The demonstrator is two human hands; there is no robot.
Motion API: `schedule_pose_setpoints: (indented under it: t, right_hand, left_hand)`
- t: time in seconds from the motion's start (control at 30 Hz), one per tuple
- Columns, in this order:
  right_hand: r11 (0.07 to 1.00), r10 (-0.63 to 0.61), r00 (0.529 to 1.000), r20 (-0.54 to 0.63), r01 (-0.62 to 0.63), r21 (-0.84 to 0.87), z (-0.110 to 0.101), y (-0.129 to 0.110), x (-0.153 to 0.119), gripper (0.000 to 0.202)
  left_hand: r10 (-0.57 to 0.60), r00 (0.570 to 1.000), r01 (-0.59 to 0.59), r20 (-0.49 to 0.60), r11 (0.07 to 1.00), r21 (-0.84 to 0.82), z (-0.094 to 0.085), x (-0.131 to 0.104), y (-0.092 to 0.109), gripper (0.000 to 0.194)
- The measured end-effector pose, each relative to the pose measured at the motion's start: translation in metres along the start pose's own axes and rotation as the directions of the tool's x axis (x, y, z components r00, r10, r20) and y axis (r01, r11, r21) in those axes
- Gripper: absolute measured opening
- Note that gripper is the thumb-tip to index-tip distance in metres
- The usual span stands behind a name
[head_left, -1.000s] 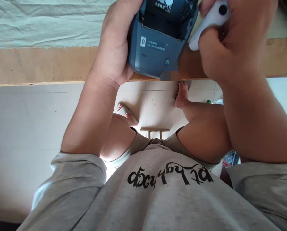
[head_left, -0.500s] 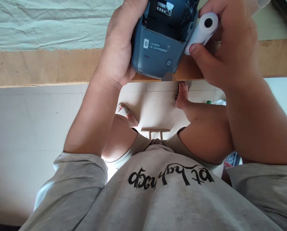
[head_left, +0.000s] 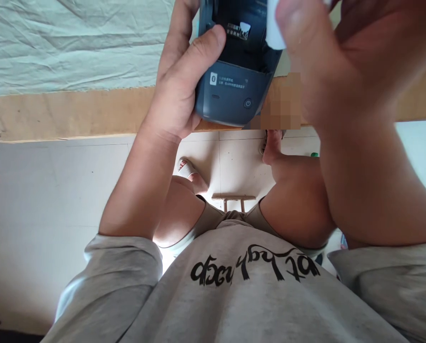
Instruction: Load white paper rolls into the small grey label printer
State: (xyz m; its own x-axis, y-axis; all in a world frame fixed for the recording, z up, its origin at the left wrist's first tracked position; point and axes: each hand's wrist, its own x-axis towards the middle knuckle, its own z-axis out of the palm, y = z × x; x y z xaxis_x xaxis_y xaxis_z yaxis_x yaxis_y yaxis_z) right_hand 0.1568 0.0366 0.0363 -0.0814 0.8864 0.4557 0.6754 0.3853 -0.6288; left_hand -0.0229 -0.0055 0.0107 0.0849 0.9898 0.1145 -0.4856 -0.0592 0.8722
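Observation:
A dark blue label printer [head_left: 230, 95] with its paper bay uncovered is at the top of the view, above the table edge. My left hand [head_left: 187, 76] is wrapped round its left side, the thumb lying on the rim of the bay. Inside the bay a small printed sticker shows; a power button and a Bluetooth mark are on the front. In my right hand [head_left: 327, 62] is a white paper roll [head_left: 275, 28], pinched at the right edge of the bay. My fingers cover much of the roll, and the printer's far end is out of the picture.
A pale green cloth [head_left: 73, 43] covers part of the table, whose wooden edge [head_left: 73, 112] runs across the view. Below are my legs, sandalled feet and a small wooden stool edge [head_left: 234, 196]. Something green [head_left: 314, 154] lies on the floor beyond my right leg.
My right hand has moved the paper roll up and left, from beside the printer to over the bay's right edge. My left thumb has come down onto the bay's rim.

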Motion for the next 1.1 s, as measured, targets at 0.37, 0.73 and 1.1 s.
schedule_pose_setpoints:
  t: [0.37,0.73,1.1]
  right_hand:
    - [0.976,0.012,0.891,0.453,0.087,-0.197,-0.001,-0.021,0.01,0.052]
    - [0.945,0.211,0.875,0.435,-0.068,-0.32,-0.005,-0.034,0.011,0.053]
    - [0.959,0.14,0.867,0.479,0.002,-0.283,-0.009,-0.03,0.009,0.054]
  left_hand:
    - [-0.027,0.998,0.031,-0.049,0.997,0.075,0.014,0.0,0.0,0.015]
    - [0.046,0.997,-0.048,0.056,0.999,0.023,0.001,0.004,-0.008,0.021]
    - [0.007,0.992,-0.025,0.129,0.99,0.14,-0.009,0.008,-0.005,0.027]
